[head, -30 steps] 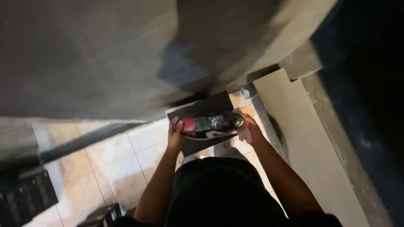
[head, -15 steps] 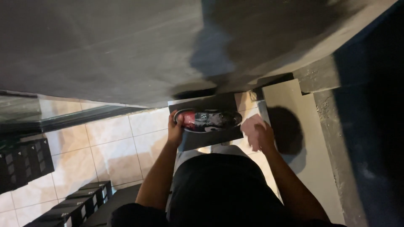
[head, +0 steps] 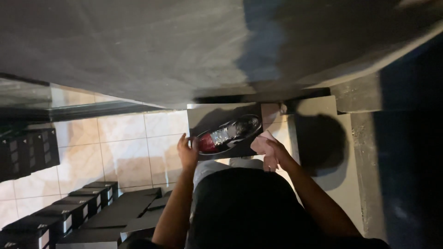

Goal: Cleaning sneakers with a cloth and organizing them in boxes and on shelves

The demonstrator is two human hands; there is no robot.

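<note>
Under a low grey ceiling, my left hand [head: 188,152] grips the near end of a glossy black-and-red shoe [head: 229,133], fingers closed on its red part, holding it over an open dark shoebox [head: 203,115] in front of me. My right hand [head: 273,154] is closed loosely around a pale crumpled sheet of paper [head: 261,143], just beside the shoe's other end and not touching it.

The shoe looks light but stiff, its shiny surface probably slick and easy to smudge; I judge the safest hold is around the sole and heel rather than the polished upper. The paper is soft and will crush at any squeeze.

The box appears to hold nothing beyond the shoe hovering at it, though its interior is too dark to be sure. On the tiled floor [head: 124,138] to my left stand rows of closed black boxes [head: 69,212]; what is in them cannot be seen.
</note>
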